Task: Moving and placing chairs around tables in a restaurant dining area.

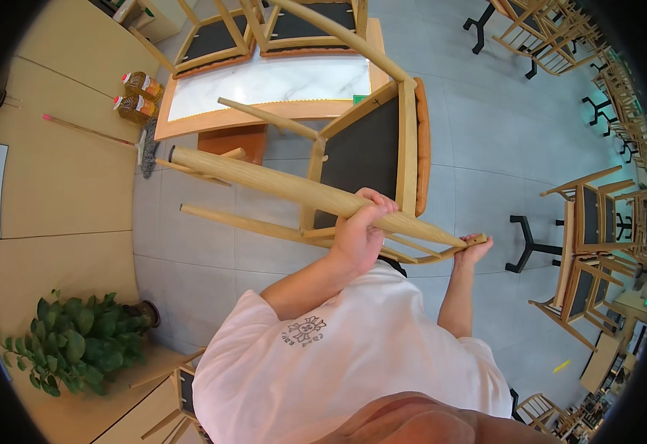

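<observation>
Gripping a wooden chair [360, 148] tipped on its side, the person [390, 340] stood on the near side of the marble-topped table [227, 89], with the chair between body and table. The left hand [359, 238] was wrapped around the thick leg nearest the body; the right hand [474, 251] was closed around the end of the back frame, right of the table. Both holds lay on the near side of the chair, so its far legs seemed hardest to steer: a swing could have knocked the table's rim or the 2 upturned chairs [216, 43] on its top. A slipping left hold could have let the seat roll. Had the person turned left, the leg tips might have caught the mop [148, 144] or the 2 large bottles [135, 109] beside the table's left end. White marble showed along the table's near edge, while the widest stretch of grey floor [479, 140] lay to its right. Whether any leg touched the table could not be told.
</observation>
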### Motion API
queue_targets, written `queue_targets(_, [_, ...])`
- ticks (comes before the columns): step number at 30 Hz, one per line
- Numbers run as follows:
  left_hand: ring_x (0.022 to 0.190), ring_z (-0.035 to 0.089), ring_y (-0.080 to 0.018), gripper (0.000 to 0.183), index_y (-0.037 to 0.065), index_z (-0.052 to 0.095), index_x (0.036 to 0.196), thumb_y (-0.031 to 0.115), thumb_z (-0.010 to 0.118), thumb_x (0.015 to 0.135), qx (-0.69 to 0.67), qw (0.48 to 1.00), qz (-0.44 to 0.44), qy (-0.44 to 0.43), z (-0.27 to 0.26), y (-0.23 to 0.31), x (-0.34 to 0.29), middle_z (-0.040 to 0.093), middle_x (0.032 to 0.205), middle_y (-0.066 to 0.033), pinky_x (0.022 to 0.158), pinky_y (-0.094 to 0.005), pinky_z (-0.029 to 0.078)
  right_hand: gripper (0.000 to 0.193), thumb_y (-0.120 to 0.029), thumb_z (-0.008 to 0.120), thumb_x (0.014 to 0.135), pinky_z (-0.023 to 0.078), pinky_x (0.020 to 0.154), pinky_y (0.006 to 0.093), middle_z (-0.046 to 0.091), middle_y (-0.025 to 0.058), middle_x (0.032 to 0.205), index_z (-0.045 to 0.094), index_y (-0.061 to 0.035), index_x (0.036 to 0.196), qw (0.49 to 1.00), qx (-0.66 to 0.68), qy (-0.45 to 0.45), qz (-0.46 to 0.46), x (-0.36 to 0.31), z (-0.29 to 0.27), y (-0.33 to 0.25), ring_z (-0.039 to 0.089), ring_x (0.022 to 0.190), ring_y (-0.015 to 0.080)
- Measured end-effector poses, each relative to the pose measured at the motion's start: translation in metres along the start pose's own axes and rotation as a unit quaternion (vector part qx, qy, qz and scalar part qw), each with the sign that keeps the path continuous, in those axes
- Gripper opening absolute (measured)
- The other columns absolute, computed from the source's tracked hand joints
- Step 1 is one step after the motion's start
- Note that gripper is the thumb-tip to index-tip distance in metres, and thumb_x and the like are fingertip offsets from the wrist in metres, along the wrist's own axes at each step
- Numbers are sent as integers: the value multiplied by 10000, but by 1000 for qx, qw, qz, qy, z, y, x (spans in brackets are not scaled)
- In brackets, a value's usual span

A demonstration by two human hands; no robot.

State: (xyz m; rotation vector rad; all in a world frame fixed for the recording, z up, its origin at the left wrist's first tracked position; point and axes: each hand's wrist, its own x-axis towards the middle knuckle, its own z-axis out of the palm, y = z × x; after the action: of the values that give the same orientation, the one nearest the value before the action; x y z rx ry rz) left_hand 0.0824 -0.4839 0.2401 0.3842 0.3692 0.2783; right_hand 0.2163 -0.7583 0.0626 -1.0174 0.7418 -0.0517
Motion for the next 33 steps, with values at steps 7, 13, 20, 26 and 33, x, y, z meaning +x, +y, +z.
queue_targets(7, [852,449,-223,59,73,469,748,56,501,702,-62,996,-20,66,-31,-24,-3,473,746,-58,841,-342,347,415,-451,334,835,358,486,297,378,33,535,368,-101,615,999,-35,13,-8,-3,-16,-34,383,488,170])
queue_targets(13, [855,472,-241,58,57,510,766,73,502,711,-134,985,-8,110,-52,-45,-7,504,759,-78,893,-369,363,416,-458,382,839,368,500,292,408,43,550,385,-97,633,997,-74,7,-26,7,-21,-60,408,501,173])
queue_targets(20, [865,488,-251,89,33,510,781,81,488,709,-210,966,11,149,-90,-79,-17,526,815,-85,929,-398,363,428,-464,450,839,397,513,300,432,51,550,430,-74,664,987,-130,-35,-90,21,-20,-86,456,506,183])
queue_targets(26, [956,505,-254,141,18,497,829,97,466,716,-273,942,11,193,-133,-86,-18,549,907,-103,938,-421,358,450,-441,463,849,393,512,290,488,75,572,487,-27,672,963,-208,-100,-135,13,-12,-87,478,509,176])
queue_targets(33, [968,512,-261,272,-29,459,962,120,448,735,-271,925,41,262,-214,-81,-7,531,957,-122,923,-440,373,255,-269,592,818,416,559,248,551,37,655,565,-21,767,892,-365,-214,-161,-27,10,-66,509,588,108])
